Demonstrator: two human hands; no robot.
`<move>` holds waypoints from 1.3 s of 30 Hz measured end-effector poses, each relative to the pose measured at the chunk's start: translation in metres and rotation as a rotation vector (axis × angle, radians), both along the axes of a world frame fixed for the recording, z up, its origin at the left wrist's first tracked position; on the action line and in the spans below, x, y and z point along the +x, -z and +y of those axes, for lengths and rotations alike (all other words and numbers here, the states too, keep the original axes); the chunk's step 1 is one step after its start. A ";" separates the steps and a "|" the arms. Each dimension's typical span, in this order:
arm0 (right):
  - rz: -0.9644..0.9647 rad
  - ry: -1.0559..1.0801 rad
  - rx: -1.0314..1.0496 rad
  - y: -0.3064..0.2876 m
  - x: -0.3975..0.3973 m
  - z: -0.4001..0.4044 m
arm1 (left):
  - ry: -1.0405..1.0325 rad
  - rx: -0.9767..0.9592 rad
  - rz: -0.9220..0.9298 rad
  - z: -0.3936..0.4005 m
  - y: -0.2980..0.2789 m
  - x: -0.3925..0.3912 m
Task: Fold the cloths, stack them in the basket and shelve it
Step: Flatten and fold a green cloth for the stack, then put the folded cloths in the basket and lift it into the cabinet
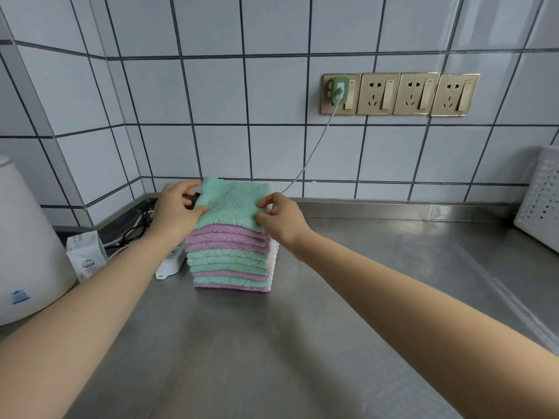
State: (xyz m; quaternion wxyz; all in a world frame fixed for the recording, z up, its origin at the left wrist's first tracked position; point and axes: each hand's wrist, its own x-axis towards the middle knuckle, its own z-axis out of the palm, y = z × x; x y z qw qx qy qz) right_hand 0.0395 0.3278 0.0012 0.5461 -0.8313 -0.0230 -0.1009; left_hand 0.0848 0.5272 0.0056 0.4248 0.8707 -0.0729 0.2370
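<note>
Top green cloth (231, 204): we pinch it, left hand (178, 208), right hand (279, 216); uneven lifting may topple the stack (231, 261).

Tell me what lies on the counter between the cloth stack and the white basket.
Nothing: in the head view, the steel counter is bare between the cloth stack and the white basket at the right edge.

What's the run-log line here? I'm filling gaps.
left hand: grips top cloth | right hand: pinches it | stack: on counter | basket: right, apart
</note>
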 end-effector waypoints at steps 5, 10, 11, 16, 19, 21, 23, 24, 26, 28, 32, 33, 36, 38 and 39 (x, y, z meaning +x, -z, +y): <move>0.004 -0.062 -0.013 0.016 0.000 -0.011 | 0.103 -0.049 0.074 -0.008 0.012 0.004; -0.026 -0.157 0.163 0.046 0.005 -0.013 | 0.192 -0.588 0.298 -0.020 0.026 -0.004; -0.035 -0.178 0.182 0.049 0.004 -0.013 | 0.210 -0.652 0.343 -0.021 0.027 -0.008; 0.088 -0.193 0.163 0.036 0.005 -0.018 | 0.199 -0.665 0.492 -0.017 0.020 -0.012; 0.193 -0.190 0.115 0.012 0.003 -0.021 | 0.135 -0.431 0.498 -0.015 -0.004 -0.012; 0.301 -0.200 0.030 -0.017 -0.003 -0.030 | 0.090 -0.246 0.452 -0.016 -0.026 -0.014; 0.394 -0.188 -0.023 -0.047 -0.012 -0.043 | -0.005 -0.095 0.398 -0.021 -0.051 -0.017; 0.435 -0.174 -0.031 -0.063 -0.019 -0.052 | -0.028 -0.040 0.381 -0.029 -0.067 -0.022; 0.477 -0.161 -0.058 -0.090 -0.032 -0.074 | 0.001 -0.014 0.363 -0.050 -0.089 -0.030; 0.507 -0.138 -0.088 -0.115 -0.048 -0.107 | 0.061 -0.066 0.370 -0.083 -0.109 -0.036; 0.522 -0.009 -0.163 -0.156 -0.086 -0.207 | 0.226 -0.157 0.427 -0.182 -0.141 -0.054; 0.522 0.032 -0.190 -0.162 -0.095 -0.236 | 0.277 -0.159 0.434 -0.209 -0.144 -0.059; 0.515 0.178 -0.245 -0.180 -0.121 -0.329 | 0.433 -0.136 0.461 -0.294 -0.151 -0.070; 0.521 0.293 -0.281 -0.190 -0.135 -0.388 | 0.520 -0.103 0.488 -0.346 -0.154 -0.079; 0.522 0.359 -0.303 -0.193 -0.142 -0.420 | 0.559 -0.099 0.504 -0.375 -0.155 -0.084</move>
